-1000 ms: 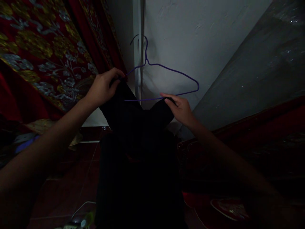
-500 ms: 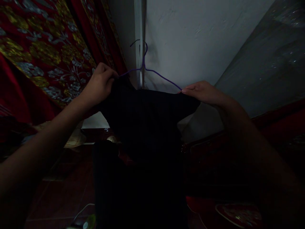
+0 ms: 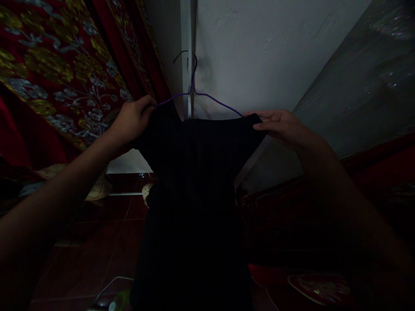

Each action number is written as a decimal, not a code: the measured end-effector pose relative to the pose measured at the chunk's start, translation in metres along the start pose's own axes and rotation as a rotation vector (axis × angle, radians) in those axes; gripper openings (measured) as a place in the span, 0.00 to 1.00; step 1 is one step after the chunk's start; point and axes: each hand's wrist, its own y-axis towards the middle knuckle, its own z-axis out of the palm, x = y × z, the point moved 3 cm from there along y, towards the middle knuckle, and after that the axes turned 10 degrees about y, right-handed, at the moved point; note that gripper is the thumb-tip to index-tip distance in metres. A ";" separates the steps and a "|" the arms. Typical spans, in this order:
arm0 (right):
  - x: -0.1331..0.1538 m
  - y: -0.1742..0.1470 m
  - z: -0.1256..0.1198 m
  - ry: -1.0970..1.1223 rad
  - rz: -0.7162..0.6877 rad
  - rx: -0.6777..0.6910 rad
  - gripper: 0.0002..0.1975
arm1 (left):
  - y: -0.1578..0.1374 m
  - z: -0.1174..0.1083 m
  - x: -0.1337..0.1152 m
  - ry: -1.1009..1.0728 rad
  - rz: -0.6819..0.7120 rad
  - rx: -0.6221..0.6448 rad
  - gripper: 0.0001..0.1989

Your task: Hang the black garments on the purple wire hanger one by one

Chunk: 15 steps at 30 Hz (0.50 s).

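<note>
Dark garment: it hangs between my two hands, its upper edge stretched across just below the hanger's neck; the lower part melts into shadow.
Purple hanger: its hook crosses the pale upright strip beside the wall; I can't tell how firmly it is caught.
Left hand: my thumb and fingers pinch one shoulder of the cloth, right where the hanger's arm meets it.
Right hand: my thumb lies in front of the other shoulder and my fingers behind, pinching the cloth between them.
Hanger's far arm: it disappears at the cloth's edge near my right hand; inside or behind, I can't tell.
Step in hand: I'd judge it is seating the shoulders on the hanger.
Next move: it calls for keeping the left side pinched while easing the right shoulder over the hanger's end.
</note>
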 end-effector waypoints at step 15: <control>-0.030 0.010 -0.019 -0.365 -0.393 -0.507 0.18 | -0.006 -0.012 -0.008 0.029 0.046 -0.037 0.16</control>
